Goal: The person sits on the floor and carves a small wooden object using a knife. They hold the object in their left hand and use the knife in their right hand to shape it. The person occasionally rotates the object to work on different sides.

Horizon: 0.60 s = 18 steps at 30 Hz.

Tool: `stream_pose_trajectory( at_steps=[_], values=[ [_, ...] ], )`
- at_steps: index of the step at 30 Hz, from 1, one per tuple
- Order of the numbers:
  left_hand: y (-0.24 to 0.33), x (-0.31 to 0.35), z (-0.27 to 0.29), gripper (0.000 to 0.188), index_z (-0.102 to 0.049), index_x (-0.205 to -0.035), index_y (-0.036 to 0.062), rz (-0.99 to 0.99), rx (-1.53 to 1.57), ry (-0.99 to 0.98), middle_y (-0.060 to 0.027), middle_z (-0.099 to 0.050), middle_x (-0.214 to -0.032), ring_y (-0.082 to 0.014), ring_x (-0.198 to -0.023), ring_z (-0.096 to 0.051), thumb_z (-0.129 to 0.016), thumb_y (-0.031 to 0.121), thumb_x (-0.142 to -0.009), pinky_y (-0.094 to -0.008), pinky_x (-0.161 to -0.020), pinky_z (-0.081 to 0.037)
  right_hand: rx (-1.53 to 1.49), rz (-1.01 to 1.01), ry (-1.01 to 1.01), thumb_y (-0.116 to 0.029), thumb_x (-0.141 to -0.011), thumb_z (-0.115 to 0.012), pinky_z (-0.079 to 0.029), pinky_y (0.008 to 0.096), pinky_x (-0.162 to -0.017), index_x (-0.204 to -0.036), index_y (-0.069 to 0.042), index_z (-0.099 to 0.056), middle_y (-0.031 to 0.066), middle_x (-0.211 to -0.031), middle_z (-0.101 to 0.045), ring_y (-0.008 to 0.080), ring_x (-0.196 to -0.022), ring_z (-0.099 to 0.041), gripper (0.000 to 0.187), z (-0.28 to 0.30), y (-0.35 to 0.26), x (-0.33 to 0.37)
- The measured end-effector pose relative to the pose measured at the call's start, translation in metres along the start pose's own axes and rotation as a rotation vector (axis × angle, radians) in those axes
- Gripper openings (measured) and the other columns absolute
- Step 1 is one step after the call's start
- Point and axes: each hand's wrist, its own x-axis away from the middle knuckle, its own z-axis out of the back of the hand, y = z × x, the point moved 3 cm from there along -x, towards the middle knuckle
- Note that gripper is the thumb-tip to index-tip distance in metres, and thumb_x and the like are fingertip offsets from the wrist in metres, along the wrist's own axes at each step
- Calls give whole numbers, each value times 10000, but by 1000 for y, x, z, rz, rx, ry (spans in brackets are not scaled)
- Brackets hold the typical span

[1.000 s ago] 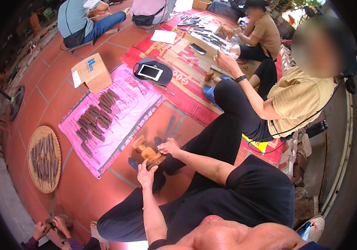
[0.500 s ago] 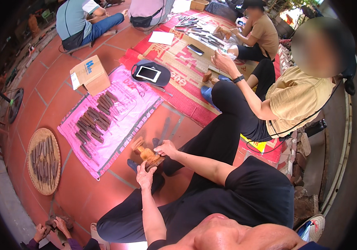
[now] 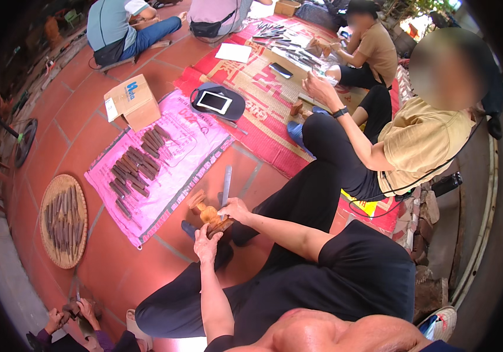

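Note:
My left hand [image 3: 207,243] is closed round the lower end of a turned wooden piece [image 3: 207,215], honey-coloured, with wide ends and a narrow waist. It is held tilted over the tiles between my legs. In my closed right hand [image 3: 235,210] is a long flat metal file [image 3: 227,183], its grey blade pointing up and away from me. That hand rests against the right side of the wooden piece. My fingers hide the file's lower end, so I cannot tell whether it touches the wood.
A pink sack [image 3: 175,135] with dark wooden sticks [image 3: 136,167] lies ahead, beside a cardboard box [image 3: 134,102]. A cap [image 3: 236,105] carries a phone [image 3: 214,102]. A round basket [image 3: 48,258] of sticks stands left. Co-workers sit around; one person's hands [image 3: 89,310] work at lower left.
The file has swung more upright and its blade shows more clearly. The wooden piece has turned slightly in my left hand. The whole view has shifted a little.

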Motion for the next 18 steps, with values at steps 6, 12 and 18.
stream_pose_trajectory(
  at_steps=[6,12,18],
  values=[
    [-9,1,1,616,-573,-1231,170,7,-27,14,-94,-561,-1088,-301,-1022,-593,-750,409,-691,-414,-863,-481,-420,-205,47,-113,-728,-731,-492,257,-532,-819,-32,-627,61,-723,-659,121,-594,-602,160,11,-2,-3],
    [6,-1,-3,601,-584,-1219,163,18,-6,-23,-83,-566,-1082,-289,-1033,-588,-758,387,-689,-408,-870,-478,-25,-20,-42,-103,-732,-738,-485,248,-566,-876,-35,-651,40,-707,-647,109,-608,-593,182,6,12,0],
    [-4,2,5,592,-588,-1217,158,15,-8,16,-81,-570,-1074,-292,-1037,-587,-754,370,-691,-405,-877,-476,-510,-169,-12,-93,-744,-732,-471,236,-511,-840,-41,-636,47,-708,-654,104,-584,-592,145,11,-2,1]
  ],
)
